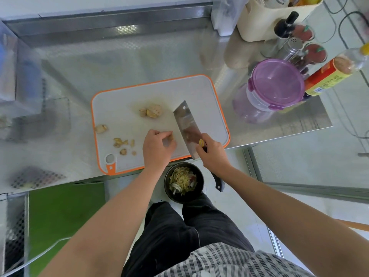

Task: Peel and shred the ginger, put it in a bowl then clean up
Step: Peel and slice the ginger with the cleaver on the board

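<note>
A white cutting board [123,96] with an orange rim lies on the steel counter. A lump of ginger [151,111] sits at its middle, and ginger peel scraps [123,143] are scattered at its near left. My right hand [212,152] grips the handle of a cleaver [186,124], whose blade lies over the board's right side. My left hand [157,148] rests on the board just left of the blade, fingers curled over a small bit of ginger. A black bowl [184,182] of shredded ginger sits below the board's near edge, between my forearms.
A purple lidded container [276,84] stands right of the board. Behind it are a sauce bottle [329,76], shakers and a cream caddy [265,21]. The counter edge runs just under the board. A green surface [63,212] lies at lower left.
</note>
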The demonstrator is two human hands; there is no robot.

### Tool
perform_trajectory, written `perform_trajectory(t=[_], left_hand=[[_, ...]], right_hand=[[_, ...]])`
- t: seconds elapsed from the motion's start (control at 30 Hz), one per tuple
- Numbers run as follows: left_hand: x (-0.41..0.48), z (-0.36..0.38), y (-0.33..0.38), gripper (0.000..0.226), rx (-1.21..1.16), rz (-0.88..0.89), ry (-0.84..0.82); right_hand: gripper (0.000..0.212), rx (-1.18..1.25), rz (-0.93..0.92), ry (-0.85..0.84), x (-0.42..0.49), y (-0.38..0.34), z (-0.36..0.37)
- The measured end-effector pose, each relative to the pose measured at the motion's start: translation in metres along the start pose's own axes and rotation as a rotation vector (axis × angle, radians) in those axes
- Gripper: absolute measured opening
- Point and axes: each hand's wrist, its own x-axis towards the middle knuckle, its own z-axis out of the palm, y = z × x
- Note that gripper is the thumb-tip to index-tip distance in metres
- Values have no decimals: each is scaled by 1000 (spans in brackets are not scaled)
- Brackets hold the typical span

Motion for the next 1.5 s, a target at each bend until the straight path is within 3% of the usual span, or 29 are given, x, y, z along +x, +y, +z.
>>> perform_trajectory(t=[0.27,0.43,0.77,1.3,1.5], left_hand=[[-3,-1,9,30,-117,-40,103],[-4,-2,5,5,-107,-46,124],[-4,0,7,7,-142,-82,131],[-2,6,5,7,-62,-23,149],[-5,1,5,7,-16,15,112]], right_hand=[[16,-23,-42,-14,-5,3,-2],[16,-95,-123,-54,-8,3,-1],[8,-182,-202,-31,-13,-8,-1],[11,-441,-123,-79,-10,-31,19],[11,-345,-139,-44,-8,-23,13]])
